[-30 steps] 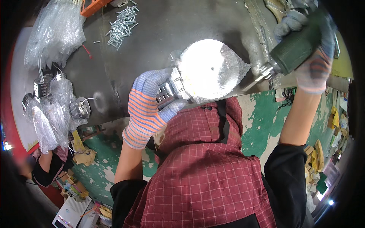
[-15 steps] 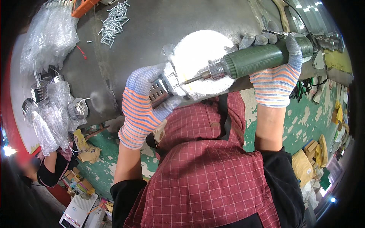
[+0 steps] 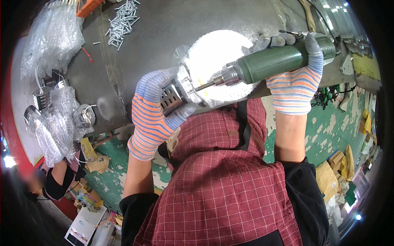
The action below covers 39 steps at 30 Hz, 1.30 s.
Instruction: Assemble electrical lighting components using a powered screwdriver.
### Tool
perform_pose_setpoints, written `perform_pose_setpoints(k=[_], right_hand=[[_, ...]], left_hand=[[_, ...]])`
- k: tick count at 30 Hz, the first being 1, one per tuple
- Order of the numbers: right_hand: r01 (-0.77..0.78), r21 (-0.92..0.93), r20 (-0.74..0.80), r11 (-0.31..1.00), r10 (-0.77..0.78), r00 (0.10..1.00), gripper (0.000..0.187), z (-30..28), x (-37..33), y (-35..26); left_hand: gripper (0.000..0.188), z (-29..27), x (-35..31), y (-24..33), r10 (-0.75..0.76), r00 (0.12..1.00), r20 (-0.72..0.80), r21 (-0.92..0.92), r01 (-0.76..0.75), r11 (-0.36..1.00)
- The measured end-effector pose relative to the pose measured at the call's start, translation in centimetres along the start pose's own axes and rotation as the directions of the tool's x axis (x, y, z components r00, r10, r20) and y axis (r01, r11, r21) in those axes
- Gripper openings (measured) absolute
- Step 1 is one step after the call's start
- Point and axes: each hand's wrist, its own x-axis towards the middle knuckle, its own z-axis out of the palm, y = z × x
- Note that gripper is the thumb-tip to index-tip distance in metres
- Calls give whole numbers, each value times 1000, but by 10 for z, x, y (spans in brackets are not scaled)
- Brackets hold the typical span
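My left hand, in a striped knit glove, is closed around a slotted metal housing at the table's near edge. Wrapped round a green electric screwdriver is my right hand, gloved the same way, with the thumb along the tool's upper side. The screwdriver lies nearly level and its bit points left, its tip at the housing's flanged end. Whether a screw sits at the tip is too small to tell. Behind the bit is a bright white glare patch.
Loose screws lie in a pile at the far left of the dark table. Bubble wrap and more slotted metal housings are at the left edge. A co-worker's arm shows lower left. An orange bin stands at the far edge.
My right hand and the screwdriver have shifted slightly left, bringing the bit closer in to the housing. My left hand has stayed almost still.
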Motion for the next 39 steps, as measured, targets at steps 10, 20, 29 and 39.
perform_pose_setpoints(k=[10, 20, 29, 39], right_hand=[[-60, -21, 58, 998, 61, 996, 16, -6, 8, 0], [-59, -11, -102, 998, 57, 993, 12, 0, 6, 7], [-84, -3, -28, 997, 83, 996, 8, 2, 1, 11], [-24, -61, -60, 998, 20, 998, 8, 7, 3, 10]], left_hand=[[75, -6, 5, 0, 168, 985, 26, 204, -170, 964], [76, -5, 5, -4, 189, 981, 37, 142, -192, 971], [76, -5, 5, -5, 194, 980, 41, 112, -198, 974], [75, -3, 6, -5, 186, 983, -5, 87, -185, 979]])
